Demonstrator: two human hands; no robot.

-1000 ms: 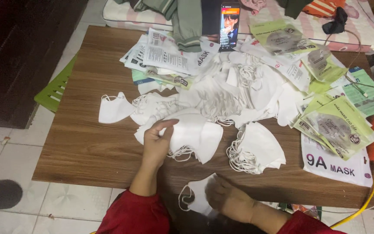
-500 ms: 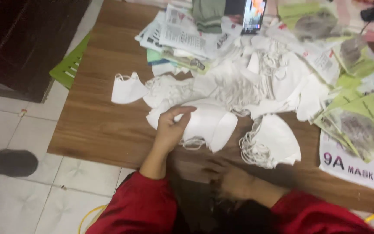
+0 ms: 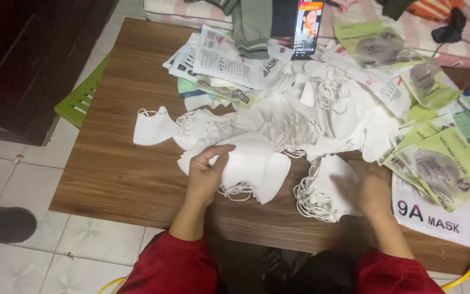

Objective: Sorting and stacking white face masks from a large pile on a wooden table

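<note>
A low wooden table (image 3: pixel 121 174) with a brown grain finish stood on a pale tiled floor (image 3: pixel 17 228), its far edge against bedding with a pink striped cover (image 3: pixel 354 13). A dark wooden cabinet (image 3: pixel 28 60) filled the upper left corner, and a green slatted plastic piece (image 3: pixel 80 98) leaned between it and the table. A phone (image 3: pixel 307 27) stood upright at the table's far edge, its screen lit.

Soft white folded face masks with thin elastic loops lay heaped across the middle of the table (image 3: pixel 300 120), with one mask (image 3: pixel 153 126) lying apart to the left. Glossy green and white packets (image 3: pixel 441 169) and printed paper sheets (image 3: pixel 224 57) spread along the far and right sides.

The left hand (image 3: pixel 206 173) rested on a stack of white masks (image 3: pixel 254 166) near the front edge, thumb and fingers closed lightly over the stack's left end. The right hand (image 3: pixel 373 190), blurred, lay against a second stack of masks (image 3: pixel 325 190) just to its left; whether its fingers gripped that stack could not be told. Both sleeves were red (image 3: pixel 175 267).
</note>
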